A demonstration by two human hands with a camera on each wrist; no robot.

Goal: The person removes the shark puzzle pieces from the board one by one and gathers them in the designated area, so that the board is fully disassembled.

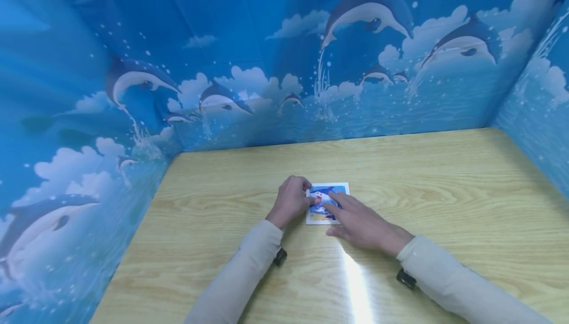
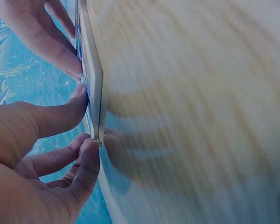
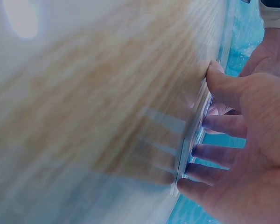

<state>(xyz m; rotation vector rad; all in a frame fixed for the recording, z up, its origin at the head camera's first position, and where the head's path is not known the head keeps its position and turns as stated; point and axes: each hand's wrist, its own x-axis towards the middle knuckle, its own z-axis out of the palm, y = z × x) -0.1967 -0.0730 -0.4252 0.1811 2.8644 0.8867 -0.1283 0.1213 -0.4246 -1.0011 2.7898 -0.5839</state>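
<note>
A small square picture board with a white border and a blue sea-animal picture lies flat on the wooden table. My left hand is at its left side: the thumb rests on the picture while the bent fingertips hold the outer edge. From the right, my right hand lays its extended fingers across the board's face. Its thumb is at the board's near side. Both hands cover part of the picture.
The light wood-grain table has a bright glare streak in front of the board. Blue dolphin-print sheeting rises behind the table and along both sides. Each sleeved forearm carries a small black device at the wrist.
</note>
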